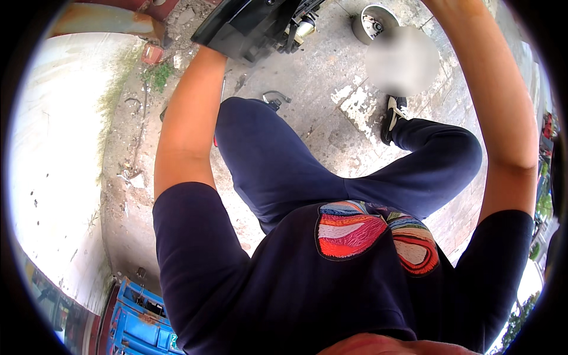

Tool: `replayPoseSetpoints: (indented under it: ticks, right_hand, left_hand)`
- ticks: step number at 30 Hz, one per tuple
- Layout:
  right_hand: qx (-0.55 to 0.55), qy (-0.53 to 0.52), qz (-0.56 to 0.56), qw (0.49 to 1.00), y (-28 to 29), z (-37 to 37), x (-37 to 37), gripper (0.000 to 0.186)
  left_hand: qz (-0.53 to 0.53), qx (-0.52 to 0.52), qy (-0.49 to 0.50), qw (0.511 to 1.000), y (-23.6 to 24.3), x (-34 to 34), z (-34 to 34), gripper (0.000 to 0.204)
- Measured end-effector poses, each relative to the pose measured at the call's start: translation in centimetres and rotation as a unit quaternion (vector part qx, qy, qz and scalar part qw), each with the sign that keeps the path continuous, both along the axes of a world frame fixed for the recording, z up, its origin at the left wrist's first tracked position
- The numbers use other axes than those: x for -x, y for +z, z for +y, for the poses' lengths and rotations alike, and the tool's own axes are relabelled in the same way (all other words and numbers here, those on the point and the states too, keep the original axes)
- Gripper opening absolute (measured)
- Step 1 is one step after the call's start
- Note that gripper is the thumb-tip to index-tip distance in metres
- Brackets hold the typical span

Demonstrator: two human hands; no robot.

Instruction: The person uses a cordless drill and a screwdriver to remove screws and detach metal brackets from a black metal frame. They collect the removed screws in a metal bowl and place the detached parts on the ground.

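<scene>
At the top edge hangs a black plastic housing (pixel 248 26), glossy and angular, with a small metallic fitting (pixel 305 28) and dark brackets or wires on its right side. My left forearm (pixel 192 112) reaches up to the housing's lower left corner. The left hand is hidden behind the housing, so its fingers do not show. My right forearm (pixel 500 89) stretches up to the top right, where the picture's edge cuts off the hand. Between the arms stands a round metal pot (pixel 359 29) with small metal parts in it.
Below the pot, a round blurred patch (pixel 402 62) covers part of the view. A short black cable (pixel 277 99) lies on the worn concrete floor (pixel 319 118) by my knee. To the left rises a white wall (pixel 65 148); a blue metal vehicle part (pixel 139 325) stands lower left.
</scene>
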State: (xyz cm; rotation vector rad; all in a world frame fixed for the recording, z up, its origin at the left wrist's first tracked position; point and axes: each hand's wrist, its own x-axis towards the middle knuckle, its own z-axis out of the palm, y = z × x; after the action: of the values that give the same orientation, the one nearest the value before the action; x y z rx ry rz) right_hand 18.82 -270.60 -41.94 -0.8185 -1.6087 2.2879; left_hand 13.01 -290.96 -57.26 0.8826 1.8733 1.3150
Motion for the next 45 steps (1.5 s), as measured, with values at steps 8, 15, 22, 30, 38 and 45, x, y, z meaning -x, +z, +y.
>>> replayPoseSetpoints:
  ticks: [8, 15, 22, 30, 38, 45]
  right_hand:
    - [0.011, 0.018, -0.003, 1.000, -0.5, -0.1, 1.1, 0.011]
    - [-0.075, 0.065, -0.035, 0.994, -0.1, -0.2, 1.7, 0.018]
    - [-0.083, 0.076, -0.004, 0.994, 0.1, -0.8, 1.2, 0.023]
    - [-0.111, 0.058, 0.003, 0.992, 0.5, -1.8, 0.6, 0.024]
    - [-0.123, 0.043, -0.013, 0.991, 0.7, -2.3, 0.7, 0.028]
    - [-0.074, 0.006, -0.091, 0.993, 2.3, -3.4, 1.8, 0.029]
  left_hand:
    - [-0.036, -0.017, 0.015, 0.999, -1.0, 1.0, 0.0, 0.042]
    - [-0.078, -0.044, 0.027, 0.996, -1.9, 1.4, 0.2, 0.042]
    - [-0.127, -0.070, 0.038, 0.989, -2.8, 1.7, 0.2, 0.042]
    - [-0.205, -0.111, 0.063, 0.970, -4.0, 2.2, 0.0, 0.042]
    - [-0.282, -0.152, 0.085, 0.944, -5.3, 1.9, -0.1, 0.042]
    - [-0.328, -0.182, 0.100, 0.921, -6.1, 2.0, -0.4, 0.043]
